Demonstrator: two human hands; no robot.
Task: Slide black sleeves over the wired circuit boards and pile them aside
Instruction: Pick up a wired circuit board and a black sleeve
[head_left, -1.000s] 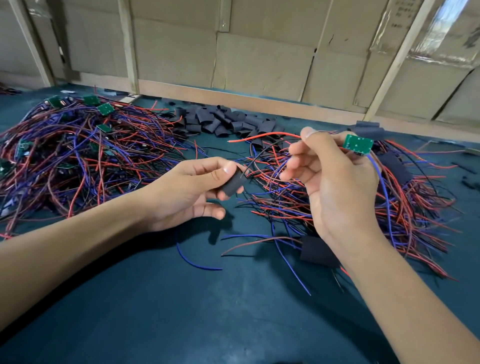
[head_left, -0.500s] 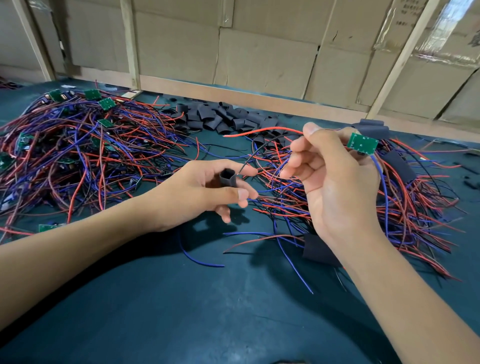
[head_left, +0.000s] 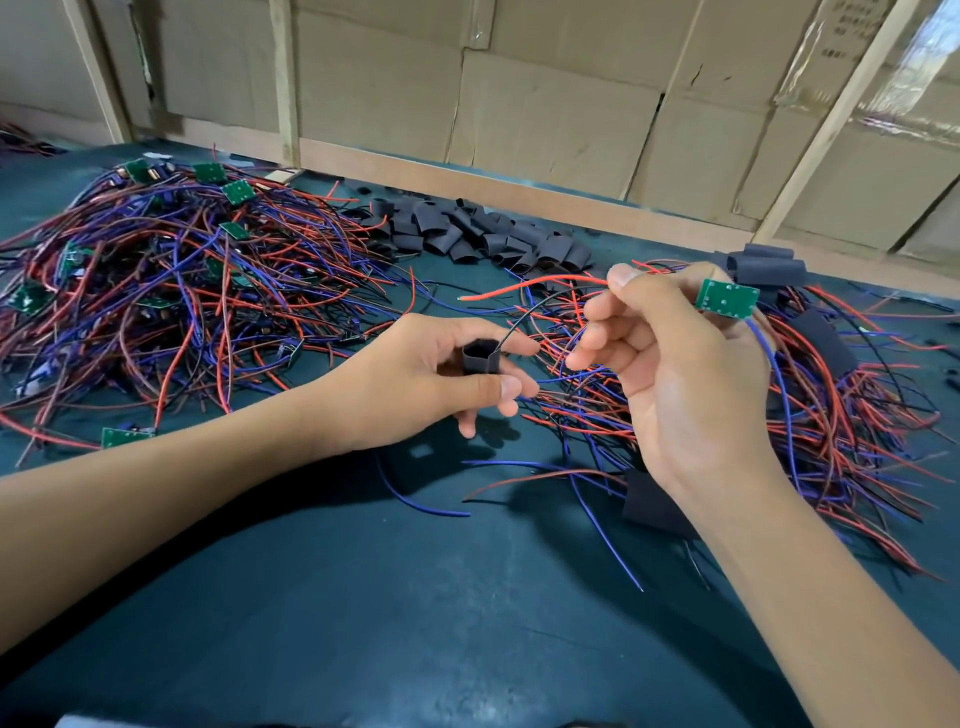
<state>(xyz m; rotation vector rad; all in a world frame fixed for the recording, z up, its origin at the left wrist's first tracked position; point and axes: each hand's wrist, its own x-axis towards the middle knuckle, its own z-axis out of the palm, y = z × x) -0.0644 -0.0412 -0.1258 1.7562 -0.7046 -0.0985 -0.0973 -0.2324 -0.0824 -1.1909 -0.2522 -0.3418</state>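
Head view, looking down at a dark teal tabletop (head_left: 363, 623); two bare forearms reach in from the near edge. Left hand (head_left: 415, 384) pinches a short black sleeve (head_left: 480, 357) btwn thumb and fingers, fingers curled round it, held just above the tabletop. Sleeve's long axis runs roughly up-down w/ a slight tilt, open mouth facing up and toward the camera. A thin black wire (head_left: 524, 319) arcs from the right hand down to the sleeve's mouth; its tip looks at or just inside the opening, can't tell which. Right hand (head_left: 670, 374), raised a bit higher and to the right, is closed on the wires near a small green circuit board (head_left: 726, 299); board sticks out past the hand's far side, long axis about left-right, tilted down to the right. A red wire (head_left: 535, 286) juts left from the fingers, a blue one hangs down. Step, as I judge it: threading wire ends into the sleeve, board not yet covered. Next move likely needs all loose ends gathered w/ the black one, then sleeve drawn along them toward the board. Further back: right, a pile of wired boards (head_left: 857, 415), some already sleeved; left, a bigger tangle of bare boards (head_left: 171, 291); far centre, a heap of spare sleeves (head_left: 467, 234) before a cardboard wall (head_left: 545, 104).
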